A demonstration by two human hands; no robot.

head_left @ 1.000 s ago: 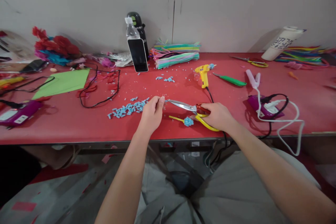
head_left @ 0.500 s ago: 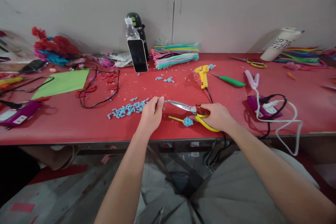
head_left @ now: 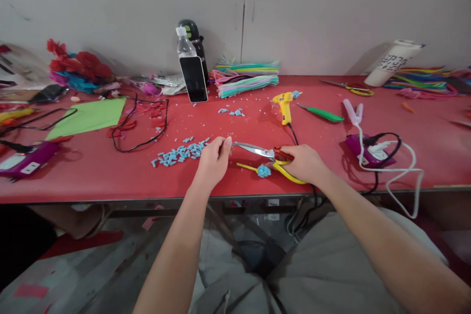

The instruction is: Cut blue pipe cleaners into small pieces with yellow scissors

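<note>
My right hand (head_left: 304,163) grips the yellow and red handles of a pair of scissors (head_left: 257,149), whose steel blades point left toward my left hand (head_left: 214,159). My left hand is pinched closed at the blade tips on something small that I cannot make out. A pile of short blue cut pieces (head_left: 179,152) lies just left of that hand on the red table (head_left: 91,171). Between my hands lies a yellow stem with a blue tuft (head_left: 257,169).
A yellow glue gun (head_left: 284,106) stands behind the scissors, its black cord running off the table edge. A phone (head_left: 194,79) leans on bottles at the back beside stacked pipe cleaners (head_left: 245,78). Green paper (head_left: 90,115), black cables, purple devices (head_left: 25,158) and a green-handled tool (head_left: 324,113) lie around.
</note>
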